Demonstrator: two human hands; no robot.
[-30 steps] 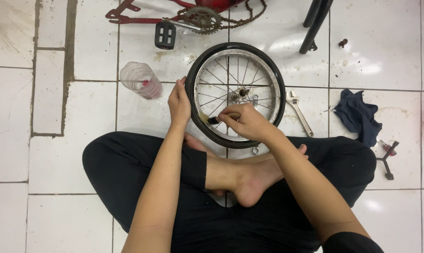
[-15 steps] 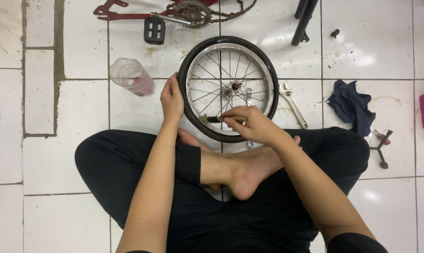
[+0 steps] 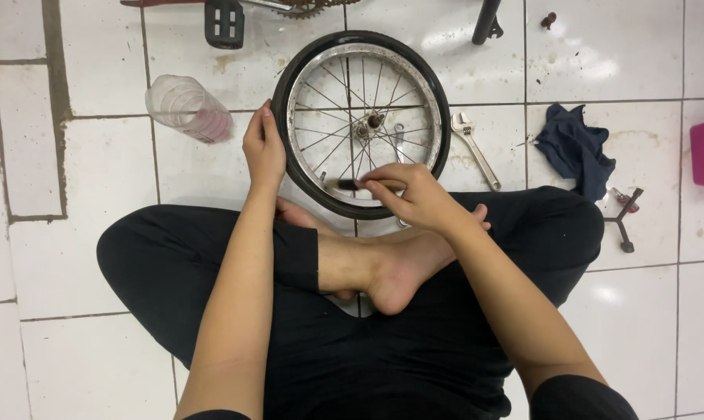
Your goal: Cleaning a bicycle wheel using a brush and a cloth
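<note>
Head view: you sat cross-legged on the tiles with the wheel (image 3: 363,123) lying flat just ahead of your feet. Your left hand (image 3: 263,148) was closed on the tyre at its left side, fingers curled over the rubber, steadying it. Your right hand (image 3: 413,194) pinched a small dark tool (image 3: 346,184), too blurred to name, its tip pressed at the near rim, just left of your fingertips.

As a judgement, the job looked mid-way: the tyre was still seated all round the rim, with no section lifted that could be seen, so the prying or valve work at the near edge remained to be finished.

Right of your right hand lay a wrench (image 3: 474,147), and further right a dark rag (image 3: 574,148). Left of your left hand lay a clear bottle (image 3: 188,108); beyond the wheel, a pedal (image 3: 224,22).
</note>
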